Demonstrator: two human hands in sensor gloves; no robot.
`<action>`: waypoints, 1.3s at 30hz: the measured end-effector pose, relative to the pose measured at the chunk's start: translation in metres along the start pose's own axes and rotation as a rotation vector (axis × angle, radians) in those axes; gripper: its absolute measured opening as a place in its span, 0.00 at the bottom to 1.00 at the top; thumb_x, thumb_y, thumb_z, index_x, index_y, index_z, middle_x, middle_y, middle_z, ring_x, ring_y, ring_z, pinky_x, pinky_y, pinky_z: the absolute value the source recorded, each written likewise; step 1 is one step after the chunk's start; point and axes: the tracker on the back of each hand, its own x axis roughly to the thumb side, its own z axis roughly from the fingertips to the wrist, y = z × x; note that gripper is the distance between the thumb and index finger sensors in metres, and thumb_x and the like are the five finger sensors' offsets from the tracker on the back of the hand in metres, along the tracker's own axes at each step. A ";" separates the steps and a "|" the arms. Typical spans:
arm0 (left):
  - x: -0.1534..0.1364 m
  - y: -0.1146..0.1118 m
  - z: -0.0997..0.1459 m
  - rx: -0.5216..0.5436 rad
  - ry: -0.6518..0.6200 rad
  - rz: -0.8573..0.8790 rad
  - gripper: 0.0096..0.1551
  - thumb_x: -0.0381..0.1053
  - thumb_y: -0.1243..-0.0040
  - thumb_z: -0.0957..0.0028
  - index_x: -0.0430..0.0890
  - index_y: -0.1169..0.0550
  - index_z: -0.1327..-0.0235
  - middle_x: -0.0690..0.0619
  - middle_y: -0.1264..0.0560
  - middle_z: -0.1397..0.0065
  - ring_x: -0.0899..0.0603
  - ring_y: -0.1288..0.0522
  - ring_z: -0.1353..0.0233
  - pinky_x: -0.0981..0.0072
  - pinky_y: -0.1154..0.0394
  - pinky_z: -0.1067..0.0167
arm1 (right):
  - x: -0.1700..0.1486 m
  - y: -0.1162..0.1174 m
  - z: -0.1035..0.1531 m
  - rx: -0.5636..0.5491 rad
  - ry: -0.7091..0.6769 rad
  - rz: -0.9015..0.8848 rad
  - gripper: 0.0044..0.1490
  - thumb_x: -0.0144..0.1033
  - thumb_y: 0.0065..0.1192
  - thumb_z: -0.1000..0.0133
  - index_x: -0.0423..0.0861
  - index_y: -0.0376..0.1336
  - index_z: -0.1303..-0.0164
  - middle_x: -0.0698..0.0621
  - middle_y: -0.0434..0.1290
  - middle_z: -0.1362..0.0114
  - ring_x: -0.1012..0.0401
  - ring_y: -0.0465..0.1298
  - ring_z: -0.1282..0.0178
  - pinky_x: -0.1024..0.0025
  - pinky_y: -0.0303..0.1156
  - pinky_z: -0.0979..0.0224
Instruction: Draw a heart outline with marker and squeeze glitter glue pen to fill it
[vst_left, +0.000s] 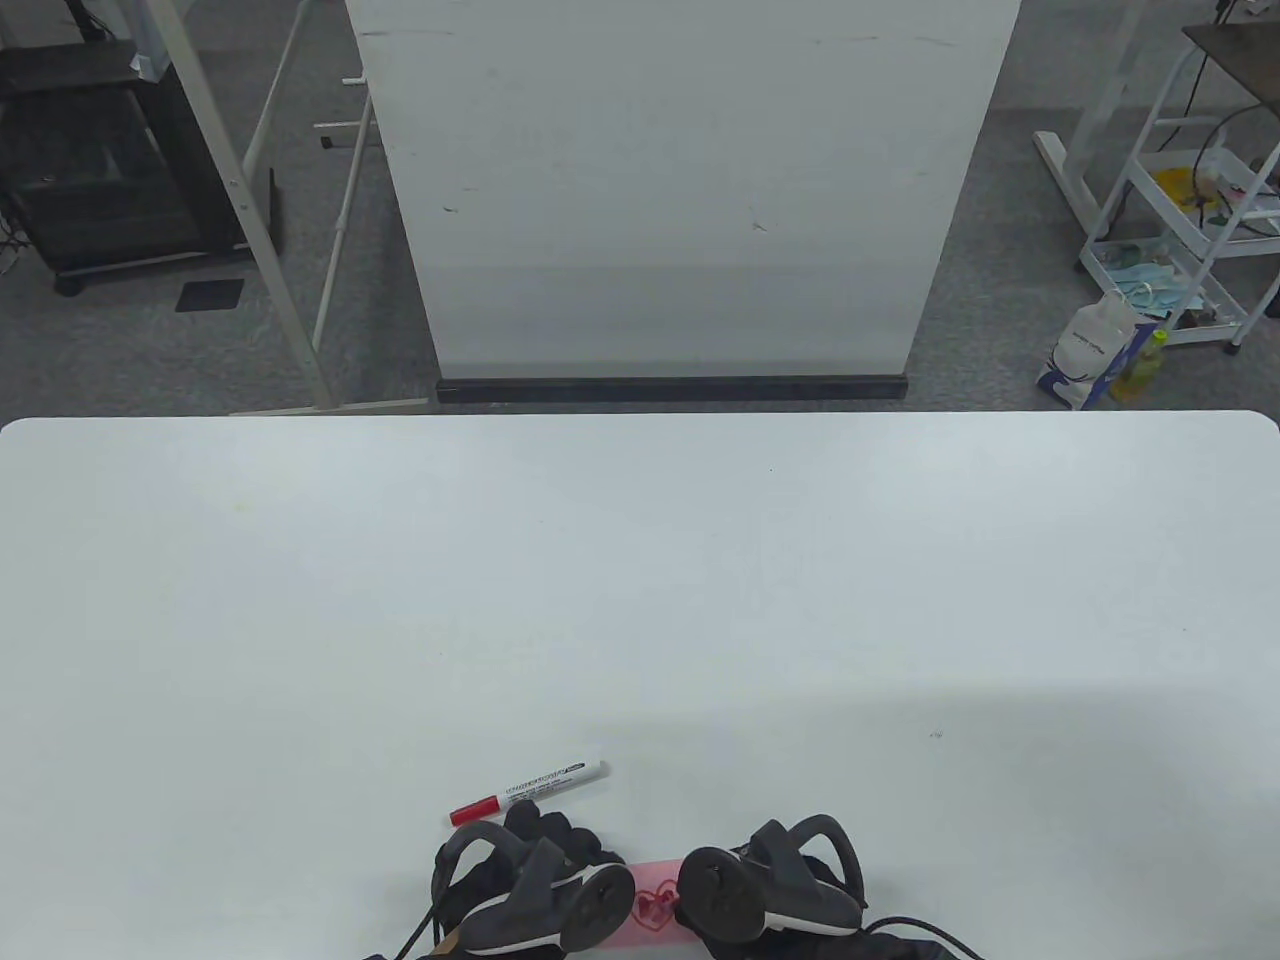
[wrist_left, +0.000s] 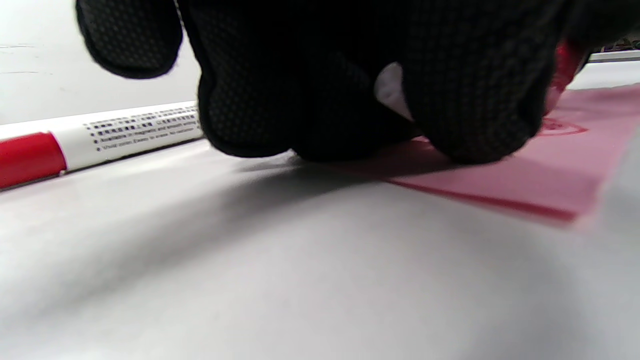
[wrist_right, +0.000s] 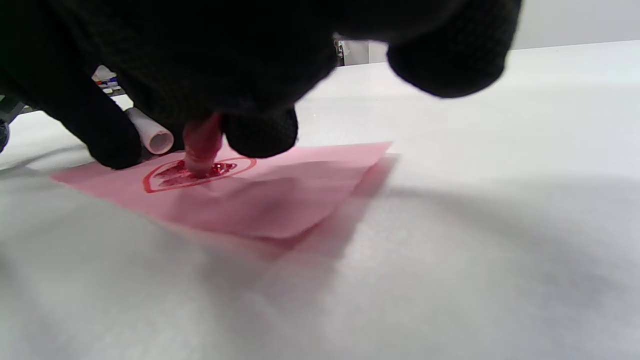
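Pink paper (wrist_right: 280, 200) lies near the desk (vst_left: 640, 600) edge. Right hand (vst_left: 770, 885) grips the glue pen (wrist_right: 202, 145), upright, tip inside the heart (wrist_right: 197, 172). Left fingers (wrist_left: 470, 100) press the paper, holding nothing. The marker (vst_left: 530, 791) lies just beyond.

The pink paper (vst_left: 655, 890) lies mostly hidden between both trackers, its near edge cut off by the frame.

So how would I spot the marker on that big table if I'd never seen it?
Look at the near edge of the white table, where the two gloved hands work over a pink paper. Just beyond the left hand lies the marker, flat and untouched. It is the only white barrel with a red cap.
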 end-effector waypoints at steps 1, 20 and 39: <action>0.000 0.000 0.000 0.000 0.000 0.001 0.25 0.60 0.26 0.59 0.55 0.15 0.49 0.54 0.14 0.45 0.43 0.16 0.45 0.33 0.29 0.34 | 0.000 0.000 0.000 -0.027 0.015 0.018 0.25 0.47 0.70 0.53 0.44 0.80 0.56 0.54 0.82 0.81 0.63 0.76 0.90 0.61 0.81 0.50; 0.000 0.000 0.000 0.000 -0.001 0.000 0.25 0.60 0.26 0.59 0.55 0.14 0.49 0.54 0.14 0.45 0.43 0.16 0.45 0.33 0.29 0.34 | -0.002 -0.004 0.001 0.022 0.021 0.020 0.25 0.47 0.71 0.53 0.43 0.80 0.57 0.54 0.82 0.81 0.63 0.76 0.91 0.61 0.81 0.50; 0.000 -0.001 0.000 0.000 -0.001 -0.001 0.25 0.60 0.26 0.59 0.55 0.14 0.49 0.54 0.14 0.45 0.43 0.16 0.45 0.33 0.29 0.34 | 0.003 -0.001 0.000 0.031 -0.023 -0.017 0.25 0.47 0.70 0.53 0.44 0.80 0.56 0.54 0.82 0.81 0.63 0.76 0.91 0.61 0.81 0.50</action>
